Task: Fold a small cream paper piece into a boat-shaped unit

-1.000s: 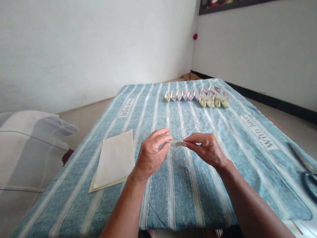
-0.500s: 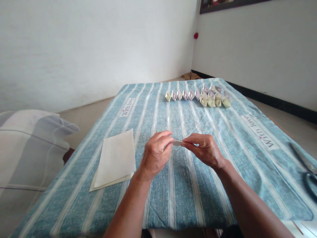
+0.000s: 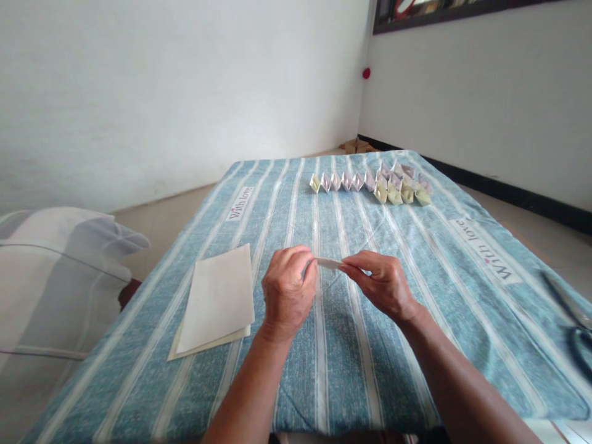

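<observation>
Between my two hands, above the middle of the table, is a small folded piece of paper, pale and seen nearly edge-on. My left hand pinches its left end between thumb and fingers. The right end is gripped by the thumb and forefinger of my right hand. To the left of my left hand lies a short stack of paper sheets, white on top with a yellowish one beneath. Farther back stand several folded paper boats, some lilac and some pale yellow, set close together in rows.
A blue-and-white striped cloth covers the table. Scissors with dark handles lie at the right edge. A chair or seat draped in checked fabric stands at the left. White walls meet behind the table.
My left hand has shifted slightly left along the folded paper, so more of the paper shows between the hands. The right hand keeps its pinch. The view has tilted up slightly.
</observation>
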Available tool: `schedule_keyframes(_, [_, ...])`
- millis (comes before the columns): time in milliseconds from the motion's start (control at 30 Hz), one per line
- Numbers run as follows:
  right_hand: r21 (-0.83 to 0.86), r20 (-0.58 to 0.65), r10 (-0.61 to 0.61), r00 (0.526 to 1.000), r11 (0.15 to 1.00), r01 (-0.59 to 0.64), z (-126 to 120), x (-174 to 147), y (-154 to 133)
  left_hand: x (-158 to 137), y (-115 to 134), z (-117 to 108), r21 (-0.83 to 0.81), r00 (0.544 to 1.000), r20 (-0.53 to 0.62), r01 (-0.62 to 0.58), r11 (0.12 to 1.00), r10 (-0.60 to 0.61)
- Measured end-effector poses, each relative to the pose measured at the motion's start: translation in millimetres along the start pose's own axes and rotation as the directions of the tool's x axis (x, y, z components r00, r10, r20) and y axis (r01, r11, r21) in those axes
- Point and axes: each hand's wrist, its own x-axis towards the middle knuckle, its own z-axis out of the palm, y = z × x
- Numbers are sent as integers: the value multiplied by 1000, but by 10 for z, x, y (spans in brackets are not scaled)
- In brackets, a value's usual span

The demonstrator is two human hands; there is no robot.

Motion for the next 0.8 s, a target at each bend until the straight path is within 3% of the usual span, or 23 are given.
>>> schedule_keyframes(67, [-57, -69, -35, 997, 998, 31, 36, -10, -9, -12, 43, 23, -56, 980, -40, 195, 979, -197])
schedule_keyframes(100, [-85, -94, -56, 994, 995, 48, 55, -15, -16, -16, 67, 36, -125, 944, -17, 325, 937, -330])
schedule_keyframes(133, [-111, -110, -79, 991, 992, 67, 74, -19, -25, -18, 90, 48, -215, 882, 45, 467, 857, -469])
schedule_keyframes(200, [-152, -126, -123, 984, 983, 103, 111, -28, -49, -16, 127, 64, -412, 690, 269, 713, 567, -672])
schedule_keyframes(233, [-166, -128, -142, 981, 979, 120, 129, -33, -63, -14, 138, 68, -494, 596, 401, 780, 384, -696])
schedule_keyframes(267, [-174, -128, -159, 979, 975, 136, 146, -37, -78, -12, 143, 71, -554, 530, 518, 806, 208, -671])
schedule_keyframes(300, [-176, -124, -173, 977, 973, 150, 161, -42, -92, -10, 143, 73, -595, 497, 604, 801, 62, -623])
schedule_keyframes(367, [-168, -112, -192, 975, 971, 172, 187, -49, -117, -9, 127, 76, -637, 493, 684, 763, -111, -537])
schedule_keyframes(500, [-150, -87, -198, 976, 971, 183, 217, -64, -142, -11, 75, 87, -654, 495, 693, 737, -170, -525])
schedule_keyframes(667, [-91, -27, -166, 986, 982, 163, 222, -89, -132, 1, 56, 78, -662, 513, 667, 742, -112, -540])
schedule_keyframes(800, [33, -9, -46, 999, 998, 46, 229, -98, -131, 14, 67, 59, -657, 523, 640, 752, -48, -563])
